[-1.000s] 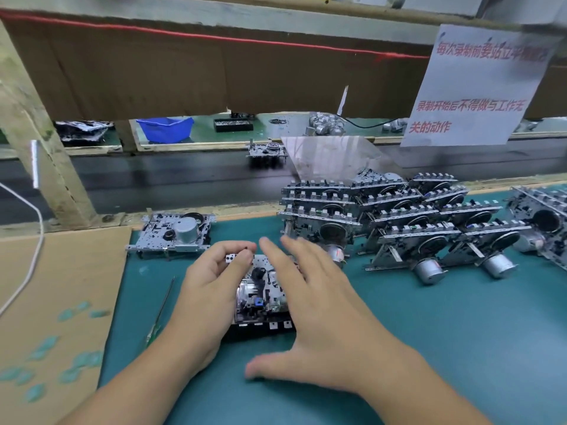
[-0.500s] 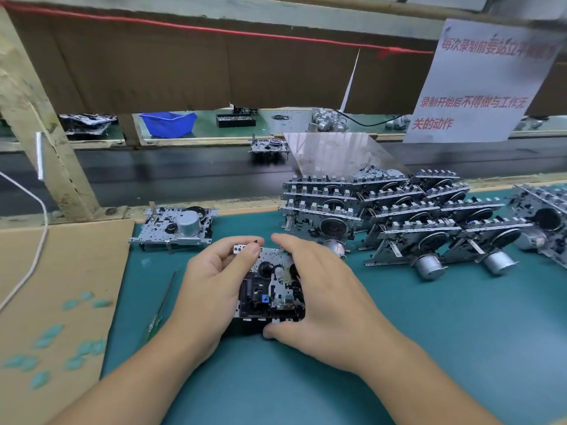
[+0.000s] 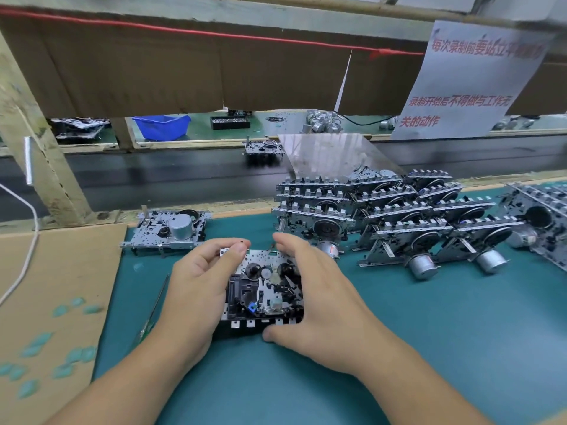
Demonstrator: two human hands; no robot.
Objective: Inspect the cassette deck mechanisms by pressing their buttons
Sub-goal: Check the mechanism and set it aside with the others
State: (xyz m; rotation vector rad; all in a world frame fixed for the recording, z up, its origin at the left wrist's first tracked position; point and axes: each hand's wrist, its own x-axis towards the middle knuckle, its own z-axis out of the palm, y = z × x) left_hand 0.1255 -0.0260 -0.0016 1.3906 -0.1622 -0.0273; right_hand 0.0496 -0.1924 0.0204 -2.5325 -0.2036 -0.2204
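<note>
I had both hands around one cassette deck mechanism (image 3: 264, 289) lying flat on the green worktop (image 3: 429, 348), its row of buttons (image 3: 257, 323) along the near edge. My left hand (image 3: 196, 289) curled over the unit's left side, fingertips (image 3: 237, 248) grasping its far corner. My right hand (image 3: 322, 299) wrapped the right side, fingers hooked over the far edge and the thumb (image 3: 276, 334) pressed against the button row; neither grip was released. Behind them, a single mechanism (image 3: 168, 230) lay by the worktop's far left edge, and a stack of mechanisms (image 3: 383, 216) stood leaning in rows to the right. A thin screwdriver (image 3: 153, 311) lay just left of my left wrist.
</note>
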